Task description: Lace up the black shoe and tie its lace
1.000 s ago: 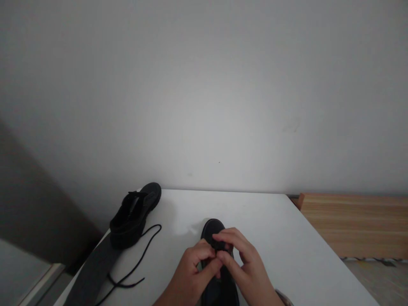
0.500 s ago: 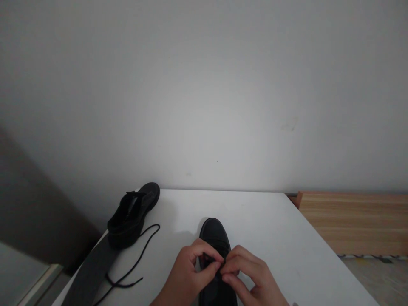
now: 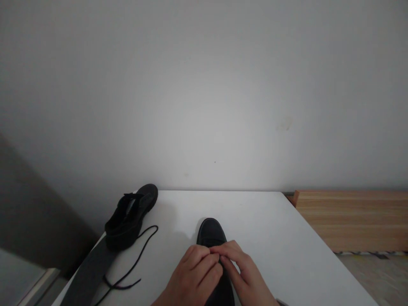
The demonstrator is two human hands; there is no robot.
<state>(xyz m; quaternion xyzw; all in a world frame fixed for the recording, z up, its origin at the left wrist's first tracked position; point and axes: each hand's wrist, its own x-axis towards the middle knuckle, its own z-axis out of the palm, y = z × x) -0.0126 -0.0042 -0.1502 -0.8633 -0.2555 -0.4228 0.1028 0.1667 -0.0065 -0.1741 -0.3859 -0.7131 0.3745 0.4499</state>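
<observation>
Black shoe [image 3: 211, 231]: smooth upper, rounded toe, on the near middle part of the white table [image 3: 270, 229], toe toward the table's far edge; its instep is covered by both hands.
Left hand [image 3: 194, 274]: fingers curled over the shoe, knuckles upward; the fingertips are mostly hidden, so I cannot tell how tightly they close or what they hold.
Right hand [image 3: 245, 270]: partly bent, index finger and thumb reaching the left hand's fingers; I cannot tell whether anything is pinched there.
Second shoe [image 3: 126, 225]: black, dark-soled, at the table's far left corner, something pale inside its opening.
Loose lace [image 3: 143, 251]: thin black cord, looped on the table's left part.
Lettering: too dark to make out on either shoe.
Wall [image 3: 204, 106]: matte, pale grey, faintly smudged, behind the table.
Wooden board [image 3: 353, 221]: light brown, straight-grained, right of the table.
</observation>
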